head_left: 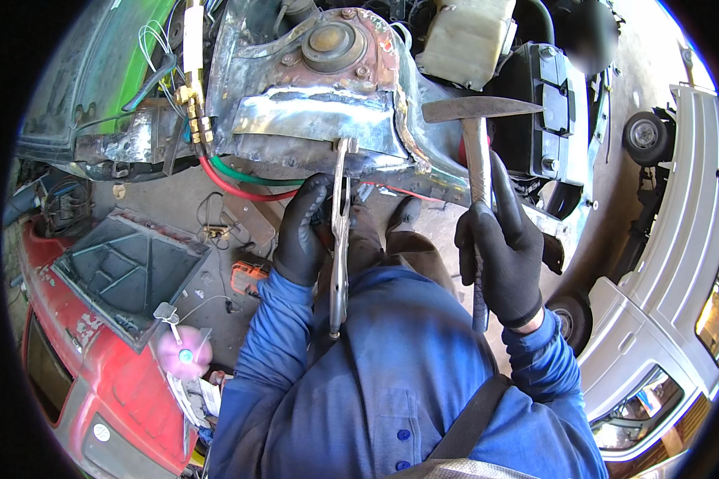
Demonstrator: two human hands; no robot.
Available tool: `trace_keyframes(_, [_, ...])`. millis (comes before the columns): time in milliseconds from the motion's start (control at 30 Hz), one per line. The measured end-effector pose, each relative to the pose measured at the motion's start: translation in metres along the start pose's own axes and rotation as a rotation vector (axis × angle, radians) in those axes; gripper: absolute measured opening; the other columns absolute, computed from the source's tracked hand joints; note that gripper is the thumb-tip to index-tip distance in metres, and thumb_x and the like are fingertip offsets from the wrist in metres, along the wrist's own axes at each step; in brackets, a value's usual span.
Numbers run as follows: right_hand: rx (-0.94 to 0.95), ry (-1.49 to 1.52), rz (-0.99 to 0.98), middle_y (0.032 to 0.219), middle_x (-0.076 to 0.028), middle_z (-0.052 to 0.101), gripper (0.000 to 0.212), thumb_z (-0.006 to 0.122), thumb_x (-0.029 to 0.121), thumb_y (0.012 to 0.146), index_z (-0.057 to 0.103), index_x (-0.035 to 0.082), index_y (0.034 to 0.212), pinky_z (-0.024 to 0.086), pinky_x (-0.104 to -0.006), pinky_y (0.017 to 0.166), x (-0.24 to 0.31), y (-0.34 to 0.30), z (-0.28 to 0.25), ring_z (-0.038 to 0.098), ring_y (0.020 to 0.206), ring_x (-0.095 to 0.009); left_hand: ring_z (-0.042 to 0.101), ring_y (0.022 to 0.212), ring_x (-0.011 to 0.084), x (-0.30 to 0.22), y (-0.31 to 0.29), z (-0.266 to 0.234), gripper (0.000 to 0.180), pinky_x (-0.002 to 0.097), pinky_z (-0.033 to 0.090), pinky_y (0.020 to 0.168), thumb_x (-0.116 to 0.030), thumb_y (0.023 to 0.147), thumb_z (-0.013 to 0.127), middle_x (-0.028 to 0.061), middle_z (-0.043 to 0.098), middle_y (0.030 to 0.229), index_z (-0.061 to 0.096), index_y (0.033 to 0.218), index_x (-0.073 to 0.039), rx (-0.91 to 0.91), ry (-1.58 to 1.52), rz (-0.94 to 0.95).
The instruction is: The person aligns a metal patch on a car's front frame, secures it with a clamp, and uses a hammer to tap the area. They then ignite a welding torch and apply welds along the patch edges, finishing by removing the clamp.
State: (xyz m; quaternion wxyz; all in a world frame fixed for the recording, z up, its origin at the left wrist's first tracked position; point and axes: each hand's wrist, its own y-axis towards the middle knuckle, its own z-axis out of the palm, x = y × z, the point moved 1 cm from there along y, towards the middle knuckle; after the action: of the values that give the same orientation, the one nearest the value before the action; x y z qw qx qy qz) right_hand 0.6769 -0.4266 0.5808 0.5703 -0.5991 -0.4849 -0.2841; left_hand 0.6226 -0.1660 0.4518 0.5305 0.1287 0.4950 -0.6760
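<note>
My right hand [503, 251], in a black glove, is wrapped round the metal handle of a hammer [478, 152]. Its head, with one long tapered end pointing right, is raised at the upper right, over the car's edge and apart from the metal. Long locking pliers [340, 239] have their jaws on the lower edge of a bare, shiny sheet-metal patch [319, 120]. My left hand [299, 231], also gloved, is closed at the left side of the pliers' handles; its fingers are partly hidden there. Above the patch sits a rusty round strut mount [331, 44].
Red and green hoses [236, 188] with brass fittings hang at the left. A black battery [535, 112] and pale plastic tank [467, 40] sit in the engine bay. A red car [112, 383] with a dark panel [136, 267], a fan [185, 352] and a silver vehicle [663, 295] stand around.
</note>
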Motion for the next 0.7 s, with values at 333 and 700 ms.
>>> trace_keyframes(333, [0.065, 0.309, 0.131, 0.083, -0.006, 0.066, 0.063, 0.051, 0.025, 0.116, 0.031, 0.008, 0.173, 0.048, -0.0225, 0.048, 0.005, 0.008, 0.002, 0.057, 0.055, -0.008, 0.071, 0.097, 0.0184, 0.037, 0.022, -0.030, 0.042, 0.0328, 0.058, 0.087, -0.032, 0.118, 0.041, 0.0104, 0.074, 0.117, 0.065, 0.135, 0.000, 0.093, 0.036, 0.053])
trace_keyframes(700, [0.038, 0.054, 0.074, 0.075, -0.008, 0.062, 0.066, 0.050, 0.021, 0.115, 0.026, 0.006, 0.174, 0.046, -0.0248, 0.042, -0.003, 0.014, 0.027, 0.053, 0.047, -0.010, 0.066, 0.066, 0.0120, 0.078, 0.055, -0.004, 0.045, 0.0255, 0.049, 0.058, -0.039, 0.111, 0.060, 0.0107, 0.075, 0.088, 0.070, 0.127, 0.001, 0.105, -0.269, -0.306])
